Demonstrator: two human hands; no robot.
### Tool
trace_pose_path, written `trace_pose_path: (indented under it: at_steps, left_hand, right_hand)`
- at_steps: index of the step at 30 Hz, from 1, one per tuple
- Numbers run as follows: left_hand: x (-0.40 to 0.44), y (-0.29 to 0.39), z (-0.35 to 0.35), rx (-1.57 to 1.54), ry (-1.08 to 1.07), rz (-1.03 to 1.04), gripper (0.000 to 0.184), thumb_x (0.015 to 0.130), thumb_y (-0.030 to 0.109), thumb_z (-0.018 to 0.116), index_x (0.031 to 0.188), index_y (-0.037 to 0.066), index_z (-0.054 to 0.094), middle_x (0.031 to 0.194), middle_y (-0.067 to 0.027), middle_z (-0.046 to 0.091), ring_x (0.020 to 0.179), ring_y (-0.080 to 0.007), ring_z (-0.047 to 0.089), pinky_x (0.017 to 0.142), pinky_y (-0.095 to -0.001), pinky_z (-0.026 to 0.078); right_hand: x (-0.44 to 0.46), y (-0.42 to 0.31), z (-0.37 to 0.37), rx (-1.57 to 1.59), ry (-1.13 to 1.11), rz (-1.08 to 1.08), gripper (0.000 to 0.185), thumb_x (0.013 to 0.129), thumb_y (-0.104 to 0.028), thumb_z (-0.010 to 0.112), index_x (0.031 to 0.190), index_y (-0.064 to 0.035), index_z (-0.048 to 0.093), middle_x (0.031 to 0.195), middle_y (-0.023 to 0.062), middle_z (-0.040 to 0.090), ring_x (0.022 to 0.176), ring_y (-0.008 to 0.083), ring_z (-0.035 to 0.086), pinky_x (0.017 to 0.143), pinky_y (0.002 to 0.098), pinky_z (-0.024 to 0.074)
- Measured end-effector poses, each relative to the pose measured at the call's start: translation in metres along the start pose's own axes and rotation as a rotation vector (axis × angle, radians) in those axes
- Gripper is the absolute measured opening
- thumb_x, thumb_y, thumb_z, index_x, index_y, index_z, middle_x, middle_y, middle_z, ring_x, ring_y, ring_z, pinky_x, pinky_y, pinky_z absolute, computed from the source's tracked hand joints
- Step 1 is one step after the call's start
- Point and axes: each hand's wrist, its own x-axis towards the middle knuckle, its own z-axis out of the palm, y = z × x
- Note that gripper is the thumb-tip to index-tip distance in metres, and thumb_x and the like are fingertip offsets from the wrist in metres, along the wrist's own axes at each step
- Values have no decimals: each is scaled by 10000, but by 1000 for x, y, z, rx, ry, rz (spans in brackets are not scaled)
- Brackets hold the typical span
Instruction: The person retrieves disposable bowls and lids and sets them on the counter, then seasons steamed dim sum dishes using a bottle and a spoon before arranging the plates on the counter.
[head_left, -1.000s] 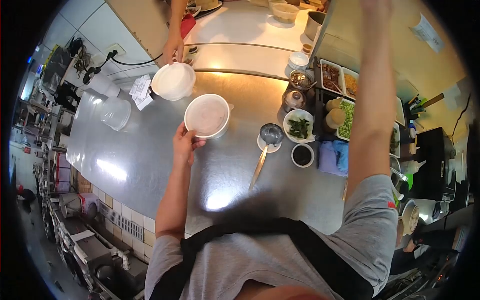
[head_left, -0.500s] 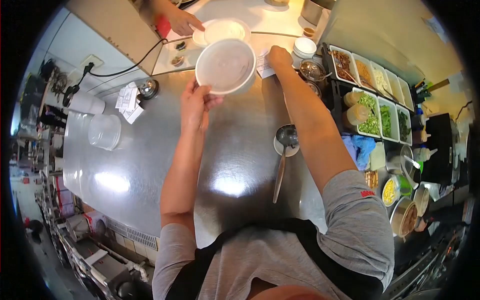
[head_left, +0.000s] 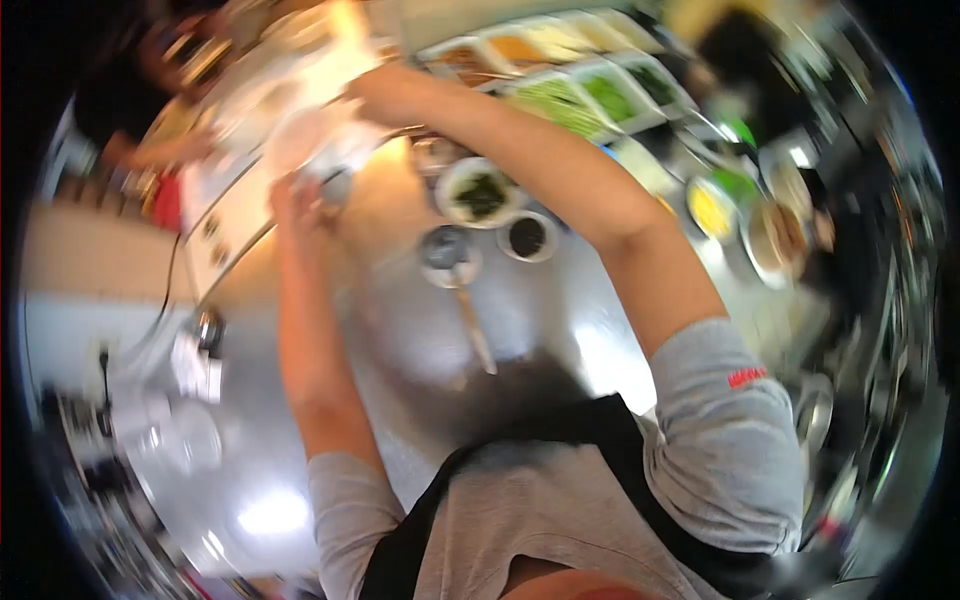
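A round white bowl with a translucent lid, smeared by motion, is gripped at its near edge by my left hand. My right hand is close to the bowl's right side at the far end of the table; its fingers are too blurred to make out, as is any contact with the bowl. Nearer to me, a ladle rests with its head in a small white dish. Beside that stand a bowl of dark green leaves and a small bowl of something dark.
Trays of chopped greens and other toppings line the far right. A bowl of yellow food is further right. Clear plastic containers and paper slips lie at left. Across the counter, another person's arm reaches in.
The view has swung round, blurring the scene. My right hand has come closer to the lidded bowl, which stays in my left hand. The leaf bowl and dark-filled bowl now show.
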Motion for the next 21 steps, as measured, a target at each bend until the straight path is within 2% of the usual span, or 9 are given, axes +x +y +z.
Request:
trace_pose_path:
  at_steps: [1, 2, 5, 7, 9, 12, 15, 17, 21]
  left_hand:
    - [-8, 5, -3, 82, 23, 22, 351, 841, 136, 555, 1117, -65, 474, 1076, -258, 529, 884, -401, 599, 781, -452, 559]
    - [-11, 6, -6, 25, 58, 21, 258, 812, 169, 584, 1017, 18, 545, 1013, -172, 570, 882, -308, 594, 668, -379, 568]
    - [-83, 27, 5, 28, -95, 158, 529, 889, 192, 530, 1325, -5, 305, 1261, -151, 420, 1061, -317, 506, 876, -423, 507]
    - [-142, 46, 28, 70, -133, 142, 507, 898, 158, 510, 1338, 5, 309, 1304, -146, 393, 1109, -286, 478, 936, -404, 456]
    - [-214, 61, 56, 127, -230, 166, 454, 903, 135, 494, 1321, 21, 356, 1302, -136, 409, 1120, -235, 472, 924, -350, 437]
    - [-313, 73, 97, 184, -393, 142, 420, 896, 132, 507, 1287, 21, 406, 1270, -120, 448, 1107, -202, 485, 894, -320, 426]
    - [-389, 53, 134, 161, -588, 86, 396, 894, 134, 514, 1261, 11, 432, 1206, -110, 503, 1062, -185, 517, 845, -296, 442]
    - [-422, 21, 165, 109, -822, -41, 375, 891, 131, 519, 1235, -5, 456, 1152, -117, 542, 995, -187, 557, 819, -303, 461]
    - [-495, -110, 289, 170, -1042, -526, 334, 883, 139, 543, 1183, -4, 509, 1080, -116, 575, 944, -196, 584, 814, -306, 474]
  right_hand:
    - [-41, -11, -32, 103, 32, -36, 351, 788, -224, 597, 1103, -68, 601, 982, 174, 637, 925, 330, 608, 817, 408, 475]
    - [-88, -23, -63, 127, 10, -31, 335, 807, -233, 590, 1100, -70, 602, 972, 166, 641, 900, 328, 611, 803, 400, 478]
    - [-219, -30, -116, 259, -32, -167, 295, 856, -242, 569, 1101, -81, 599, 977, 135, 646, 859, 306, 611, 769, 373, 485]
    - [-310, -32, -148, 483, -83, -47, 281, 865, -208, 568, 1117, -87, 597, 1000, 118, 641, 864, 287, 601, 761, 365, 484]
    - [-388, -22, -179, 480, -108, 127, 305, 856, -192, 584, 1141, -83, 589, 1038, 95, 635, 910, 260, 599, 777, 351, 478]
    - [-506, 24, -195, 391, 207, 673, 304, 854, -158, 586, 1142, -59, 595, 989, 60, 638, 886, 143, 588, 801, 269, 461]
    - [-626, 113, -195, 309, 581, 976, 267, 852, -171, 570, 1061, -11, 620, 829, 65, 657, 716, 121, 620, 633, 243, 480]
    - [-701, 187, -182, 296, 633, 1180, 246, 851, -179, 565, 1025, -19, 635, 764, 60, 654, 681, 123, 628, 590, 243, 476]
    - [-771, 288, -149, 647, 652, 1451, 340, 873, -253, 556, 1159, -70, 567, 947, 40, 615, 704, 128, 593, 576, 263, 462]
